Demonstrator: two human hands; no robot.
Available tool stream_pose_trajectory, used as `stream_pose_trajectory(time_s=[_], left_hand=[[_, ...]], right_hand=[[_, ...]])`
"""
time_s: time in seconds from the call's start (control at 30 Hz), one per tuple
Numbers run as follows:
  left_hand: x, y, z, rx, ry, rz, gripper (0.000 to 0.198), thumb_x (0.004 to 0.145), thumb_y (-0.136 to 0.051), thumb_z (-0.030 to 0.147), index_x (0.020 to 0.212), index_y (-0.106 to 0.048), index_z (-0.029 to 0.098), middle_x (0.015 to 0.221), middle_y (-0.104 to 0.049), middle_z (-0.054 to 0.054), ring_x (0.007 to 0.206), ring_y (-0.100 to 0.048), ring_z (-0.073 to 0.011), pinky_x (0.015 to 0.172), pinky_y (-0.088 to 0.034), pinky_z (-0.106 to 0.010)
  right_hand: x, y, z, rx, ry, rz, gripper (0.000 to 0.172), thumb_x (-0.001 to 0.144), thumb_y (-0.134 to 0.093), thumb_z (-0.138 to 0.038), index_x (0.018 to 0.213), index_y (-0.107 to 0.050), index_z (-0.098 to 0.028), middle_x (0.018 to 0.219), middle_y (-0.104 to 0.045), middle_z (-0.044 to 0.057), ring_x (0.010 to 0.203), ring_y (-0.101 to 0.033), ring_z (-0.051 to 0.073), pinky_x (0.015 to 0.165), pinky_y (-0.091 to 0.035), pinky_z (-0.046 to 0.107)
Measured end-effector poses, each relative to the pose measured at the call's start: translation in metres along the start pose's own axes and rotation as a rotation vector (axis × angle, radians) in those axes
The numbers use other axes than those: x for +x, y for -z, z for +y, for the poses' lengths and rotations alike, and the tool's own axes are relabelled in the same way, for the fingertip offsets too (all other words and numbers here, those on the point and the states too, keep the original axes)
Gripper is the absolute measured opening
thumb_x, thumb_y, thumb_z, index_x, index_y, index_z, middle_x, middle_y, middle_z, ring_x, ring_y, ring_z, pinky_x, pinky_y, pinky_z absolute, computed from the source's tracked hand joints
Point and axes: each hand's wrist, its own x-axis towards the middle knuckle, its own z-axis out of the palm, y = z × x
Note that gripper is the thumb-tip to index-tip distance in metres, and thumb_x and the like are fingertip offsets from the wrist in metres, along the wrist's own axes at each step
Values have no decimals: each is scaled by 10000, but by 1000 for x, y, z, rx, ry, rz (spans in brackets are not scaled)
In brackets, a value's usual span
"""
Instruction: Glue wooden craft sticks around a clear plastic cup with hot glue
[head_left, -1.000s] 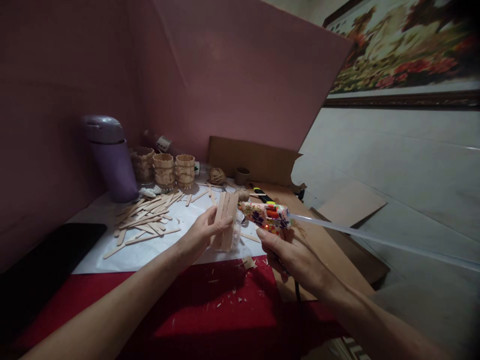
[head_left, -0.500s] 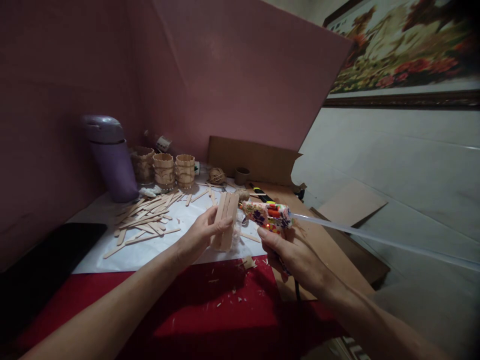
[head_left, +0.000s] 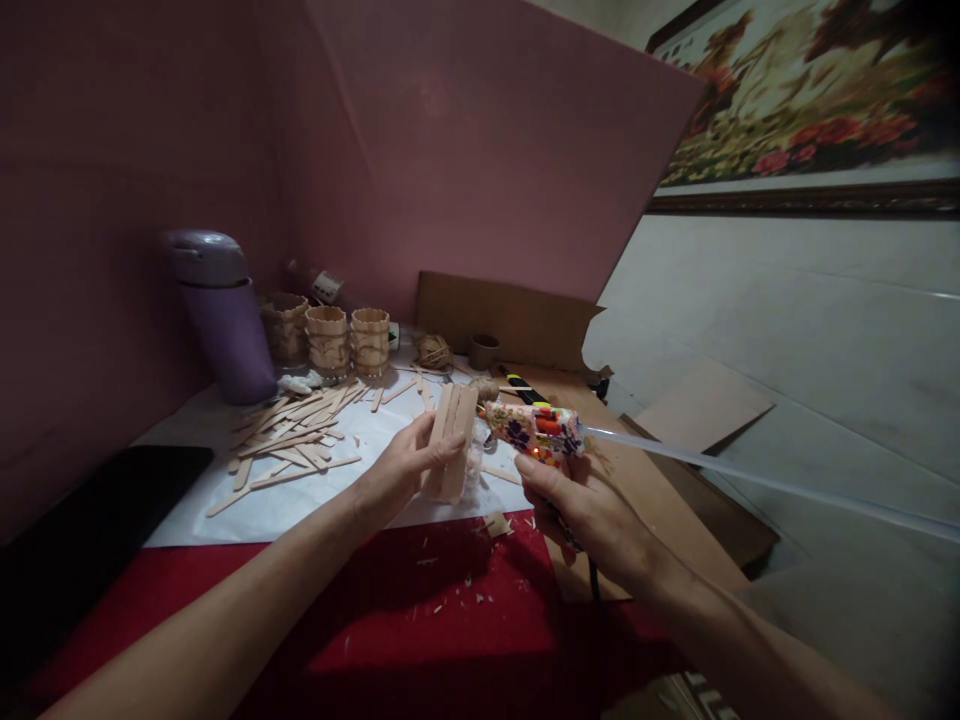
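Note:
My left hand (head_left: pixel 409 465) is closed round a clear plastic cup (head_left: pixel 475 465) with wooden craft sticks (head_left: pixel 452 440) side by side along it. The thumb lies across the sticks; the fingers behind are hidden. In my right hand (head_left: pixel 581 505) is a hot glue gun (head_left: pixel 529 430) with a flowered pattern and a small glowing red light. Its nozzle points left, close to the right edge of the sticks; whether it touches them I cannot tell. A long clear glue stick (head_left: pixel 750 475) sticks out from its back end to the right.
Loose craft sticks (head_left: pixel 292 445) lie heaped on white paper (head_left: pixel 187 510) at left. Behind stand stick-covered cups (head_left: pixel 370 343), a purple flask (head_left: pixel 229 335), a twine ball (head_left: pixel 433 350) and a small brown pot (head_left: pixel 484 350). A black and yellow cutter (head_left: pixel 525 388) rests on cardboard (head_left: pixel 637 500).
Almost nothing differs. Both hands, the cup with its sticks and the glue gun stay in nearly the same place.

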Motion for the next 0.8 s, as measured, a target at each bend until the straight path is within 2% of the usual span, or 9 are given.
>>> stream_pose_trajectory(time_s=[0.17, 0.47, 0.63, 0.8], left_hand=[[-1, 1, -1, 2, 14, 2, 578, 708, -781, 502, 1098, -555, 139, 911, -595, -68, 766, -574, -179, 653, -462, -300], [0, -2, 2, -26, 31, 18, 603, 681, -807, 500, 1094, -561, 135, 921, -605, -64, 766, -596, -178, 660, -491, -304], [0, 1, -2, -27, 18, -2, 568, 728, -779, 490, 1116, -564, 136, 939, -611, -73, 792, -604, -186, 665, -502, -303], [-1, -1, 0, -52, 12, 16, 584, 702, -803, 479, 1119, -576, 138, 920, -622, -70, 753, -607, -177, 619, -488, -280]], right_hand=[[-1, 0, 1, 10, -18, -5, 401, 881, -596, -528, 641, -523, -214, 454, -388, -71, 413, -347, 92, 434, -363, 239], [-2, -1, 1, 17, 9, 21, 375, 852, -624, -537, 672, -573, -212, 444, -409, -56, 443, -418, 120, 476, -404, 257], [0, 0, 4, 12, 1, 11, 380, 864, -606, -543, 677, -565, -215, 458, -416, -56, 438, -398, 111, 458, -373, 251], [-3, 0, 1, -8, -2, -2, 378, 861, -615, -544, 672, -566, -221, 460, -418, -49, 464, -424, 125, 483, -381, 264]])
